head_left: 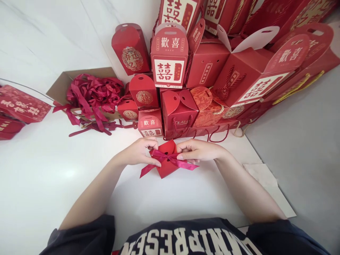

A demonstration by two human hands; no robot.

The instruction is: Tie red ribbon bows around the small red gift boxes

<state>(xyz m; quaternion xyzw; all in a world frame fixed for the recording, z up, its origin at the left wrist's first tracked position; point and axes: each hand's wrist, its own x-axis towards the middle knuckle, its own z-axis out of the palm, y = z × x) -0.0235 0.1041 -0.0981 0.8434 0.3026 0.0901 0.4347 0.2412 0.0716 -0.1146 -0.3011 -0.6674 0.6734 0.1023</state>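
Ribbon (166, 156) pinched across a small red box (167, 171)

The left hand (145, 151) and right hand (198, 150) are narrowed, each pinching the ribbon on its own side of the knot. The box sits between them, on or just above the white table (170, 202); I cannot tell which. It looks light and made of thin card, so hard squeezing could crease it; its side edges seem the safest hold. The ribbon seems soft and slippery, best taken close to the knot. Beyond the left hand, more ribbon (92, 92) fills a cardboard box (57, 86); straight beyond both hands stand stacked gift boxes (170, 42).
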